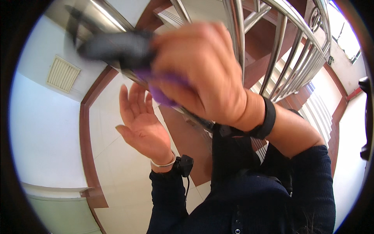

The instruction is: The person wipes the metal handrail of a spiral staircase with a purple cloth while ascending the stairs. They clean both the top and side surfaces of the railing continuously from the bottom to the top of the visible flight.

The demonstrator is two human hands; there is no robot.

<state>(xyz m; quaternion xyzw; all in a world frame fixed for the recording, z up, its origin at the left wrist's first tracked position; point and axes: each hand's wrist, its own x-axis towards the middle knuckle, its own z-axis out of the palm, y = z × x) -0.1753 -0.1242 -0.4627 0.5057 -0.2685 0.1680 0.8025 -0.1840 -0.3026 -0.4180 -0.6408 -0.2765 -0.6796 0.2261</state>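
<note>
My right hand (201,73), blurred by motion, is closed around a purple item (166,90), whose kind I cannot tell. A dark grey, elongated object (119,49) adjoins the fingers of that hand; blur hides what it is and whether it joins the purple item. Both lie over the stainless steel handrail (109,14), and whether they touch it is unclear. Lower and to the left, my left hand (143,122) is held palm up with its fingers apart, empty. A pale bangle and a small black device with a cable are at the left wrist; a black band circles the right wrist.
Steel balusters (274,55) of a stair railing curve away at the upper right. Steps with striped edges (312,117) lie beyond and below them. On the left are a wall with a louvred vent (62,73), a brown skirting border and a tiled floor (117,172).
</note>
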